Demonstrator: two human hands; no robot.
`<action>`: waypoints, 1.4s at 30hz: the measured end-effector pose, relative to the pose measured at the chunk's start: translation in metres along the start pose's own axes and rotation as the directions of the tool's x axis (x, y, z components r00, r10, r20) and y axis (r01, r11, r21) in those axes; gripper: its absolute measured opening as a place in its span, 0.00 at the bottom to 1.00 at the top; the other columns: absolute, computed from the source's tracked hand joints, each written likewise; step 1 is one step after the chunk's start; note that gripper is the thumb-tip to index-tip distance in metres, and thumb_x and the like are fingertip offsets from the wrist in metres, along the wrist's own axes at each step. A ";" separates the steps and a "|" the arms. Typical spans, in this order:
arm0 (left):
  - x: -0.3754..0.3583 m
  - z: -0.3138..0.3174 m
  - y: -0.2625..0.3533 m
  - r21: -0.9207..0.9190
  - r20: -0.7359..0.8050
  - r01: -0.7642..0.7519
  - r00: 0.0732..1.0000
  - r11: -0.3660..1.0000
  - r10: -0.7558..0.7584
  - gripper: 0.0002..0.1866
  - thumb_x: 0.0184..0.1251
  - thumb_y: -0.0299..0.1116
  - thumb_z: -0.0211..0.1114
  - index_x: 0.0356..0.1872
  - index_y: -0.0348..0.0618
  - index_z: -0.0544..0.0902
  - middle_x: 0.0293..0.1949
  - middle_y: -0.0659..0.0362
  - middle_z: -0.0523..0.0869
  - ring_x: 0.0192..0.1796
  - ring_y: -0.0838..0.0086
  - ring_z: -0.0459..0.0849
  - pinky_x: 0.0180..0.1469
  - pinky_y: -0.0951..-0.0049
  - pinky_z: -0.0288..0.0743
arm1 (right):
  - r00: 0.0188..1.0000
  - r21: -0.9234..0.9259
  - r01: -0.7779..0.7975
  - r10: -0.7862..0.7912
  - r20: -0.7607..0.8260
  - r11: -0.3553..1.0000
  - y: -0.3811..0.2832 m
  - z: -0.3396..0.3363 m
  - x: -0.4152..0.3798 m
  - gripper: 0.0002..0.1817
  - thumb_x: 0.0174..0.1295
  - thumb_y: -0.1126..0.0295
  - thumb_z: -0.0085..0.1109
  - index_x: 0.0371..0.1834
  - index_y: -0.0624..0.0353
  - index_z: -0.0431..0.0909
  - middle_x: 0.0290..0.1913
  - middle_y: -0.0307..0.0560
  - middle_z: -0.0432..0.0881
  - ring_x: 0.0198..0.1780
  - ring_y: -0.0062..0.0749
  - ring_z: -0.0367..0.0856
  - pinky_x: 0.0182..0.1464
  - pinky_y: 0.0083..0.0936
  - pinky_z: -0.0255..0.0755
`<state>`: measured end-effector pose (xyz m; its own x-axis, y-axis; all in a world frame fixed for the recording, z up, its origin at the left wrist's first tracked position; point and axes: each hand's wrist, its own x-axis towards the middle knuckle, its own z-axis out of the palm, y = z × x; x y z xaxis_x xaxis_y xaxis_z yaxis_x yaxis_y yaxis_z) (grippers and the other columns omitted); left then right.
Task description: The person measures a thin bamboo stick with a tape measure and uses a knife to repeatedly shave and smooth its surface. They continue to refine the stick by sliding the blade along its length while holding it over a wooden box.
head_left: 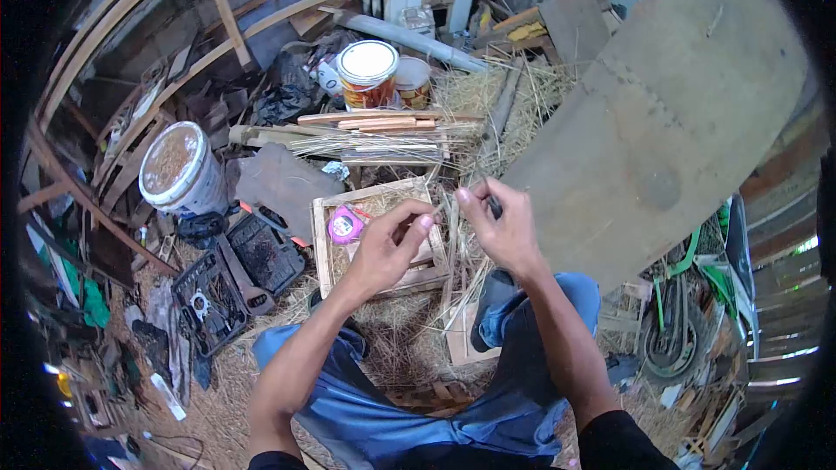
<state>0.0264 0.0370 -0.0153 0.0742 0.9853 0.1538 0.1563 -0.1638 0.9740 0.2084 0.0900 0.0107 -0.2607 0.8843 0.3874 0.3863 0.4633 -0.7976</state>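
Note:
My left hand (389, 246) is raised over the right part of a wooden frame (322, 248), its thumb and fingers pinched at something too small to make out. Just right of it, my right hand (501, 222) is closed around a small dark object (495, 206) that I cannot identify. The two hands are apart, with a narrow gap between their fingertips. Inside the frame, left of my left hand, a pink tape measure (345, 224) lies on straw.
An open black tool case (209, 300) and a white bucket (183, 170) are at the left. Thin sticks (374, 146) and a paint can (367, 74) stand beyond the frame. A large board (662, 122) leans at the right. Straw covers the ground.

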 end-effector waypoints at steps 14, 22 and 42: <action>-0.009 -0.014 0.011 -0.116 -0.020 -0.138 0.990 0.984 0.137 0.10 0.65 0.25 0.59 0.47 0.41 0.78 0.31 0.68 0.75 0.28 0.87 0.68 0.29 0.82 0.62 | 0.873 -0.558 0.467 -0.456 0.169 0.686 -0.028 0.026 0.023 0.10 0.52 0.69 0.61 0.18 0.56 0.72 0.20 0.47 0.78 0.24 0.43 0.79 0.23 0.37 0.70; -0.012 -0.014 0.009 -0.180 -0.076 0.088 0.992 0.980 -0.103 0.11 0.65 0.26 0.61 0.48 0.38 0.81 0.38 0.67 0.81 0.37 0.85 0.72 0.39 0.82 0.66 | 0.883 -0.515 0.402 -0.470 -0.002 0.757 -0.021 0.045 0.019 0.14 0.53 0.70 0.62 0.15 0.57 0.69 0.16 0.49 0.74 0.20 0.45 0.75 0.21 0.37 0.66; -0.026 0.000 0.029 -0.001 0.150 -0.282 0.949 0.959 0.279 0.07 0.66 0.26 0.56 0.37 0.35 0.81 0.31 0.58 0.84 0.35 0.78 0.80 0.41 0.77 0.72 | 0.854 -0.780 -0.397 0.505 -0.122 0.484 0.121 -0.036 0.077 0.10 0.54 0.70 0.56 0.33 0.62 0.84 0.33 0.59 0.84 0.37 0.46 0.86 0.39 0.36 0.80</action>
<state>0.0287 0.0069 0.0090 0.2617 0.8817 0.3926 0.1279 -0.4349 0.8913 0.2668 0.2161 -0.0391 0.0804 0.9966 -0.0158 0.9804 -0.0819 -0.1792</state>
